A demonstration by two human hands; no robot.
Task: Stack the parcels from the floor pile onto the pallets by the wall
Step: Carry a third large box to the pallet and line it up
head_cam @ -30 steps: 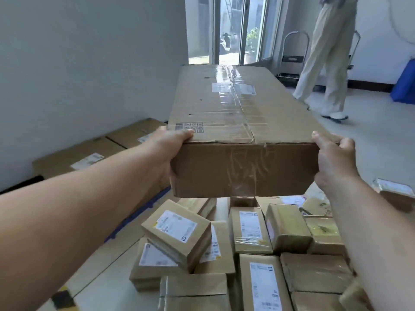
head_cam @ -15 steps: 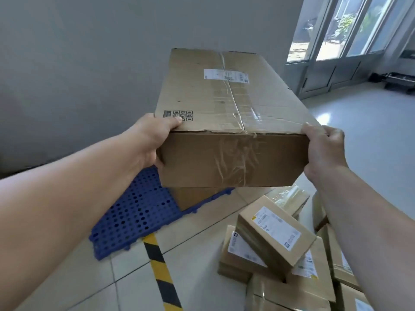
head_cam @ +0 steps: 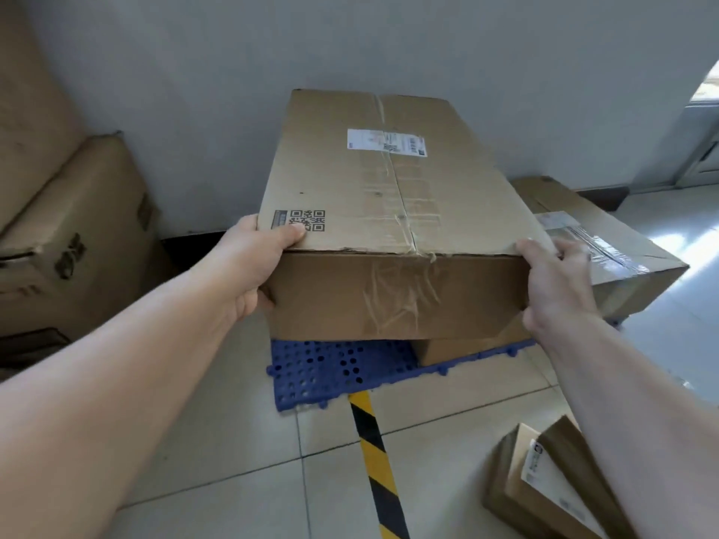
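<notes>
Grip matters most in this step. The left hand and the right hand each clasp a near corner of the large brown taped cardboard box. It hangs in the air over the blue perforated plastic pallet, with its far end towards the grey wall.

The placing looks best done by holding the box level and squaring its long sides to the wall. It should probably come down on the bare left part of the pallet, just beside the flat brown cardboard parcel already lying there. That parcel's near end shows below the held box's right corner, so a small shift left seems wise to avoid a tilted landing. Touching the far edge down first would let the fingers slip out before the weight settles.

Both arms reach forward, nearly straight. The left thumb lies on the top face by the printed code, and the right hand wraps the corner from the side. The fingers underneath are hidden.
</notes>
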